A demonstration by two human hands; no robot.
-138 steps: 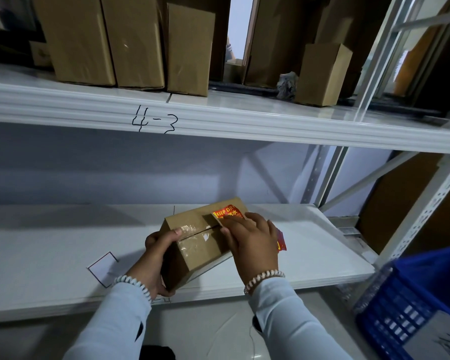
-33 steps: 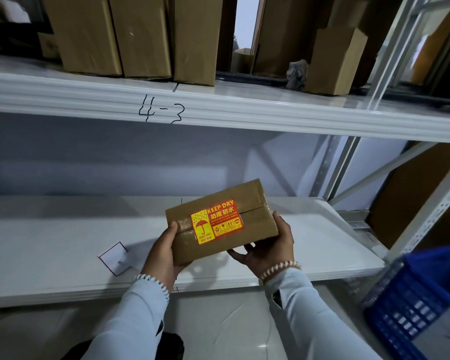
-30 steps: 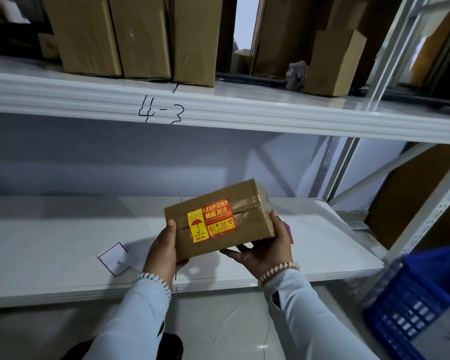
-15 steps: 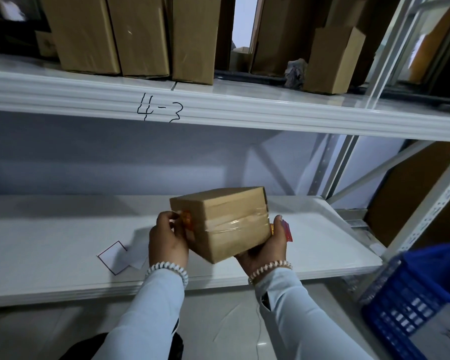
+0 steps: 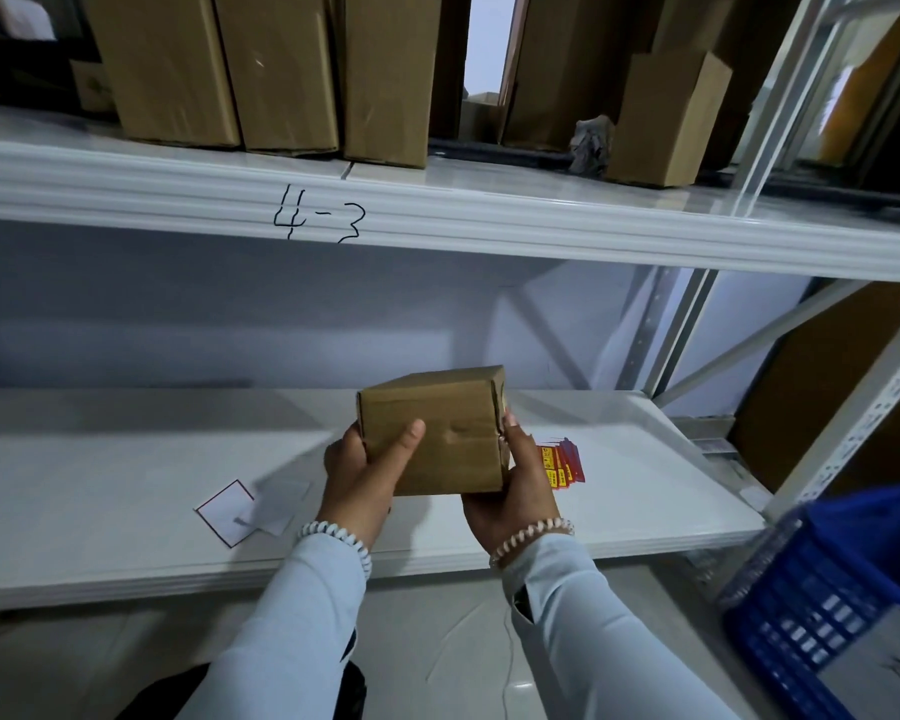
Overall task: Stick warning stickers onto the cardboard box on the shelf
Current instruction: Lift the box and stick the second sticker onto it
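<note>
A small brown cardboard box [image 5: 450, 439] is held in the air above the white lower shelf [image 5: 126, 459]. My left hand [image 5: 367, 472] grips its left side, thumb across the plain face turned to me. My right hand [image 5: 515, 485] cups its right side and bottom. The red and yellow sticker on the box is hidden from view. A stack of red and yellow warning stickers [image 5: 562, 462] lies on the shelf just right of my right hand.
Two white sticker backing papers [image 5: 245, 509] lie on the shelf to the left. The upper shelf [image 5: 489, 220], marked "4-3", carries several upright cardboard boxes [image 5: 281, 70]. A blue plastic basket [image 5: 842, 600] stands at the lower right. A diagonal shelf brace [image 5: 780, 330] runs at the right.
Both hands have turned the box over: the face with the "KEEP DRY" sticker rotated out of sight and a plain face now points at me. The sticker stack is uncovered.
</note>
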